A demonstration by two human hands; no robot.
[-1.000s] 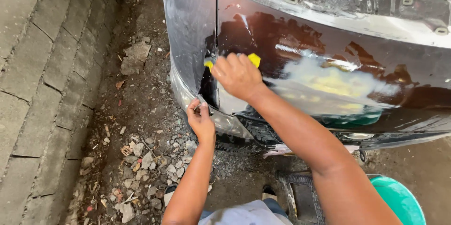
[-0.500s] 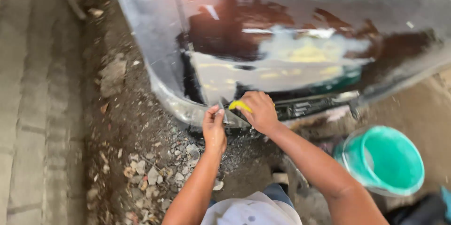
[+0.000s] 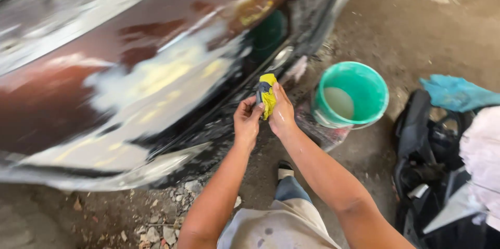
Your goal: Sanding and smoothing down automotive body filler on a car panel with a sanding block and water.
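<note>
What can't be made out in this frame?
- The yellow pad: both the left hand and right hand wrap it, hiding its lower part in the head view.
- The green bucket: what the pale liquid inside is cannot be told.
- The car panel: cut off by the top and left edges, and blurred.
- The black bag: contents unclear, cut off at right.

Daylit dirt floor, scattered rubble

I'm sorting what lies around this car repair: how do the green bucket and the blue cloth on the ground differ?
The green bucket is rigid, round and upright, with pale liquid inside; the blue cloth is soft, crumpled and lies flat. The bucket sits nearer the right hand; the cloth lies farther off, beside a black bag. Both rest on bare ground.
</note>
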